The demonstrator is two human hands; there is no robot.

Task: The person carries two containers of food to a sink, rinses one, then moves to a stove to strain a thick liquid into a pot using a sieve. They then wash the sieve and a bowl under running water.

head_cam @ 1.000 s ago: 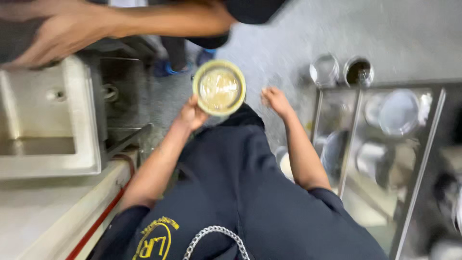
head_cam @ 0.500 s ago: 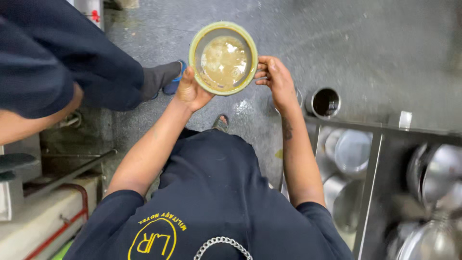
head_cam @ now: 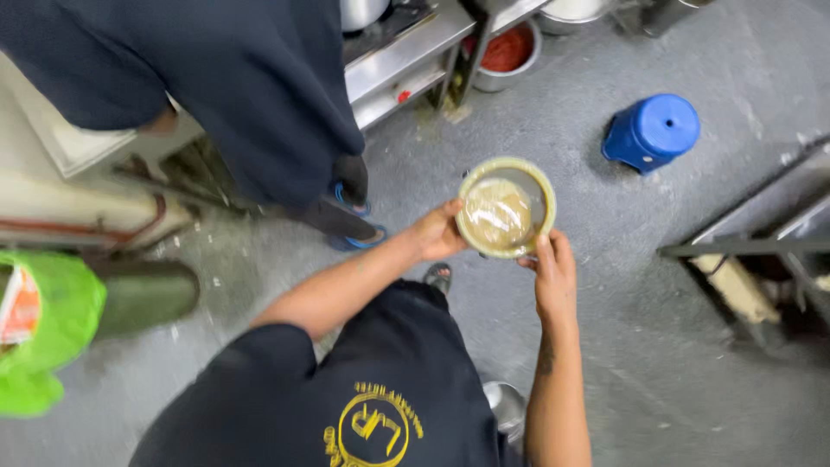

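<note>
I hold a round yellow-rimmed bowl [head_cam: 507, 207] in front of me, above the grey floor. It is covered with clear film, and a pale brown lump of food lies inside. My left hand [head_cam: 435, 232] grips the bowl's left edge. My right hand [head_cam: 552, 270] grips its lower right edge from below. Both forearms are bare, and I wear a dark shirt with a yellow round print.
Another person in dark clothes and blue sandals [head_cam: 259, 95] stands close at the upper left. A blue plastic stool [head_cam: 653, 131] lies on the floor at the right. A steel counter [head_cam: 415, 54] with a bowl of red sauce [head_cam: 508, 50] under it stands behind. A metal rack [head_cam: 761, 233] is at the right, a green bag [head_cam: 43, 337] at the left.
The view has swung round: sinks and metal pots have gone, the stool and counter have appeared. The bowl stays held in both hands.
</note>
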